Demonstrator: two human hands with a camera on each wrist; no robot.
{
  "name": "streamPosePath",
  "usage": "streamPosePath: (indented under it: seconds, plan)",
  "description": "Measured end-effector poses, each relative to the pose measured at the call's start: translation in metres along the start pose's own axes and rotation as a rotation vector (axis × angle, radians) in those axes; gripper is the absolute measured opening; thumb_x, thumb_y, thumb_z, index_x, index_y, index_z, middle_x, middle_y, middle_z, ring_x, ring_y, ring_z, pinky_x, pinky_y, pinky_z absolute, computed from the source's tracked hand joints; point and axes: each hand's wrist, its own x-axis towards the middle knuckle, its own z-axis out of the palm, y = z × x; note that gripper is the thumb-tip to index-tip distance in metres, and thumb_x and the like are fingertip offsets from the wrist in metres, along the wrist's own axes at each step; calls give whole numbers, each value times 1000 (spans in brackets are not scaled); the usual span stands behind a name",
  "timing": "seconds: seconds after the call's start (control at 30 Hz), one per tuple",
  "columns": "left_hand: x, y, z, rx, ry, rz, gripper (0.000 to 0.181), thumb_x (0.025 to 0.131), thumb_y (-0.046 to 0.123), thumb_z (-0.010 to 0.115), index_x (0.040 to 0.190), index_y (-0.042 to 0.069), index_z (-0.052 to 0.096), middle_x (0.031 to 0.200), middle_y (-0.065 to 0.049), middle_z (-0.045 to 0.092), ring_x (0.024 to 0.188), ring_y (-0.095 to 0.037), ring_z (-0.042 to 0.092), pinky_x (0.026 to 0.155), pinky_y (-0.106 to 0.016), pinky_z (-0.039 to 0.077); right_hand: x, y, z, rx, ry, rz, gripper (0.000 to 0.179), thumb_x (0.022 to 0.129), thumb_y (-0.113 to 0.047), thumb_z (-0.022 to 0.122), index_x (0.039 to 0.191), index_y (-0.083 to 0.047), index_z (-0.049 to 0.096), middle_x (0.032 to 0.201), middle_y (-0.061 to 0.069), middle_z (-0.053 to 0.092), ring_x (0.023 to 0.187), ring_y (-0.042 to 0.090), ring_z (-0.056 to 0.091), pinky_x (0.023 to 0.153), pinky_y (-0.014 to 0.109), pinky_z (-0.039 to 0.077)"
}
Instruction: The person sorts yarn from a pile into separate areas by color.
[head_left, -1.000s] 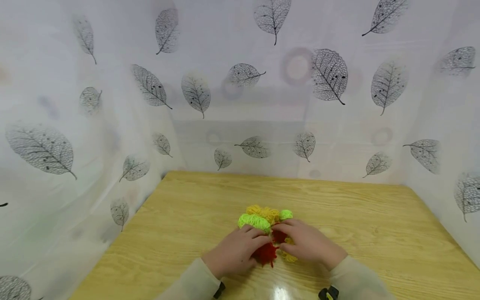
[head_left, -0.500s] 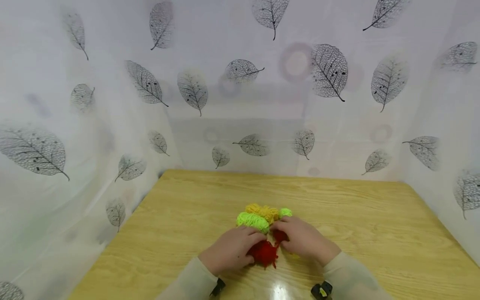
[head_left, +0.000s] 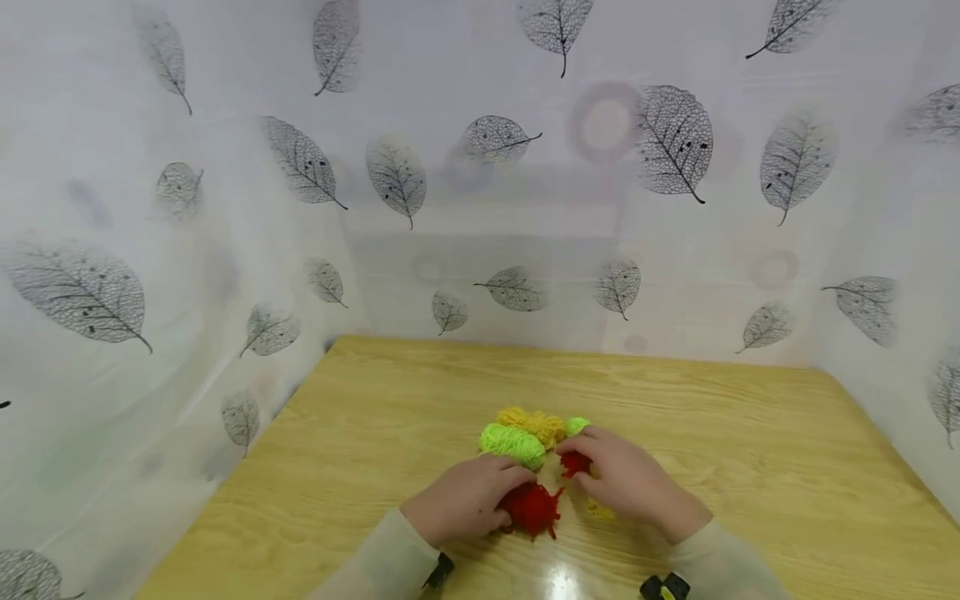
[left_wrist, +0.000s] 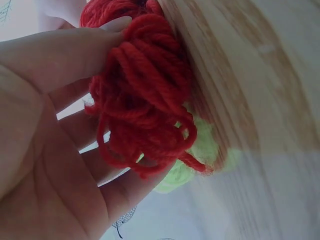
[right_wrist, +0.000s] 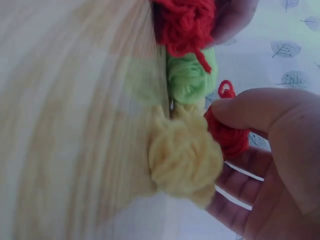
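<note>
My left hand [head_left: 467,502] holds a red yarn bundle [head_left: 534,508] with loose loops, near the table's front. In the left wrist view its thumb lies on the near side of the strands, with fingers behind. My right hand [head_left: 632,482] grips a smaller red yarn bundle [right_wrist: 227,131] between thumb and fingers. Close beside that hand a yellow yarn bundle [right_wrist: 185,155] sits on the table, mostly covered in the head view. Just beyond the hands lie a bright green skein [head_left: 512,444], a yellow skein [head_left: 531,422] and a small green ball [head_left: 577,425], partly hidden by the right fingers.
The wood-grain table [head_left: 390,400] spreads out on both sides of the yarn. A white curtain [head_left: 555,217] printed with leaves hangs along the back and both sides. Each wrist wears a black strap device.
My right hand has shifted a little to the right with the smaller red bundle, widening the gap to the left hand's bundle. The left hand stays nearly in place; the head view sways slightly.
</note>
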Motion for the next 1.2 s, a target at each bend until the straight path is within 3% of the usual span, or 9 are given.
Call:
streamPosePath:
  seconds: [0.1, 0.3, 0.6, 0.8, 1.03, 1.2]
  plan:
    - [1, 0, 1, -6, -7, -9, 52, 90, 26, 80, 138, 23, 61, 131, 9, 60, 118, -6, 56, 98, -28, 49, -9, 4, -9, -31, 34, 12, 36, 89, -17, 73, 125, -19, 70, 115, -7, 62, 97, 12, 60, 83, 39, 55]
    - [0, 1, 1, -24, -28, -26, 52, 90, 26, 79, 139, 23, 60, 132, 10, 60, 118, -6, 56, 97, -28, 50, -29, 22, -27, -32, 77, 55, 39, 89, -17, 75, 127, -19, 69, 119, -4, 65, 109, 22, 64, 90, 48, 55]
    - [-2, 1, 1, -35, -28, -24, 53, 90, 26, 79, 140, 24, 59, 130, 11, 60, 114, -3, 56, 95, -27, 50, -63, 64, -43, -22, 80, 181, 33, 87, -15, 76, 119, -17, 69, 113, -5, 65, 100, 17, 62, 84, 46, 54]
    - [-2, 0, 3, -38, -28, -23, 54, 91, 26, 78, 141, 24, 59, 130, 11, 59, 114, -3, 56, 95, -26, 50, -86, 98, -53, -71, 91, 244, 23, 87, -13, 76, 109, -18, 70, 113, 1, 65, 100, 25, 64, 83, 54, 54]
    - [-1, 0, 3, -31, -31, -24, 54, 91, 28, 79, 141, 25, 58, 130, 11, 59, 114, -3, 56, 96, -27, 50, -95, 132, -61, -12, 24, 325, 18, 89, -7, 71, 106, -10, 70, 105, 5, 68, 93, 26, 65, 79, 52, 55]
    - [-2, 0, 2, -31, -34, -24, 55, 91, 29, 78, 142, 25, 58, 131, 11, 59, 115, -4, 56, 96, -27, 50, -98, 138, -61, 34, -27, 338, 29, 88, -20, 78, 113, -9, 69, 107, 4, 68, 91, 21, 63, 77, 44, 54]
